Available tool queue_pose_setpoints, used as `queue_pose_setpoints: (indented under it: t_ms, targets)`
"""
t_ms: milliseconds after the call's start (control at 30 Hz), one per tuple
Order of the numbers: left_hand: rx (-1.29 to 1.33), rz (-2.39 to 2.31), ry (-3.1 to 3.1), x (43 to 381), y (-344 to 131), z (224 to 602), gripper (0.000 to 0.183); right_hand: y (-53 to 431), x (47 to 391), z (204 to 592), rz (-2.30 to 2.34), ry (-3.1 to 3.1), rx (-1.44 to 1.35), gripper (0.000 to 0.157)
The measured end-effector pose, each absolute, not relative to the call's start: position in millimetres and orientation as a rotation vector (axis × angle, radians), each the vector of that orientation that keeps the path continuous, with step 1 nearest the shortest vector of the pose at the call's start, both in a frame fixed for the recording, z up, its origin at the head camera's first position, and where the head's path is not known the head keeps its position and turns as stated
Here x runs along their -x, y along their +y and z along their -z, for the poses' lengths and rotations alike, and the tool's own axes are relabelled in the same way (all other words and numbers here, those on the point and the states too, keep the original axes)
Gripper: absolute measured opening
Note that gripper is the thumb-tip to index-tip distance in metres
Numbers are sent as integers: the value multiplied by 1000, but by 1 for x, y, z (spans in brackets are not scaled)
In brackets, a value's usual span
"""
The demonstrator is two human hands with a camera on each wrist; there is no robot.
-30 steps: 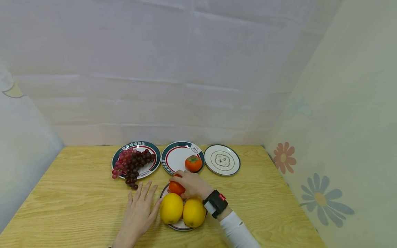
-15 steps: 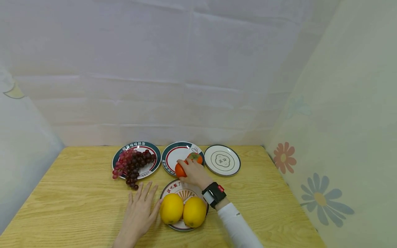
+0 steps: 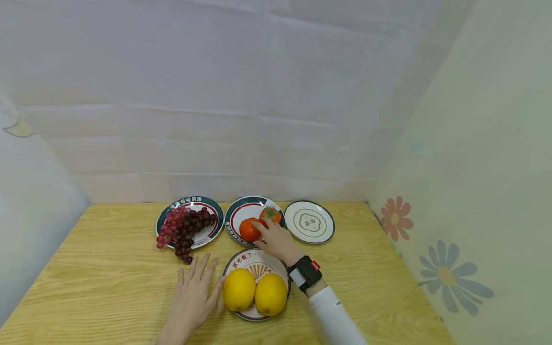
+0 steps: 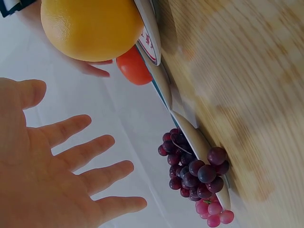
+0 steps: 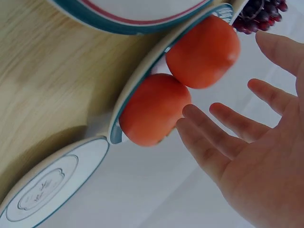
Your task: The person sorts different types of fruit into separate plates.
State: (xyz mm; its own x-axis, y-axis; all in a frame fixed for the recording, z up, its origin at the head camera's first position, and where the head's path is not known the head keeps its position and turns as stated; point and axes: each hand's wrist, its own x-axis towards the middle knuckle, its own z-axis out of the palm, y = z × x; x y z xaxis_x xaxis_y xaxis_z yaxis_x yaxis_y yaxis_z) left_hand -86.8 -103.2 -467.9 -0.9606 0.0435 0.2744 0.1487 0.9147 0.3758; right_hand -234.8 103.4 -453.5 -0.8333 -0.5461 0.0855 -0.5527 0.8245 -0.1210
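Observation:
Two orange-red persimmons lie on the green-rimmed middle plate: one at its front, the other with a green calyx behind and to the right. My right hand is beside them; in the right wrist view its fingers are spread and loosely extended, with nothing held. Fingertips are close to the lower persimmon; whether they touch it I cannot tell. My left hand lies with fingers spread by the near plate, its thumb beside the left of two large yellow fruits.
On the back-left plate lie red and dark grapes, partly hanging over its front edge. A white plate stands at the back right. Wall sheets enclose the wooden table at the back and sides.
My right hand carried a persimmon from the near plate to the middle plate and let go, then drew slightly to the right. My left hand has stayed in place.

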Motion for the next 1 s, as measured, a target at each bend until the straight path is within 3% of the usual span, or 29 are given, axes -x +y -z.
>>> queue_pose_setpoints:
  t_ms: [600,1000]
  targets:
    - [152,574,-2811,87,-103,469,47,126,171,430,-242,-3177,-867,61]
    - [156,578,-2835,89,-102,470,48,125,130,426,-131,-3370,-1019,72]
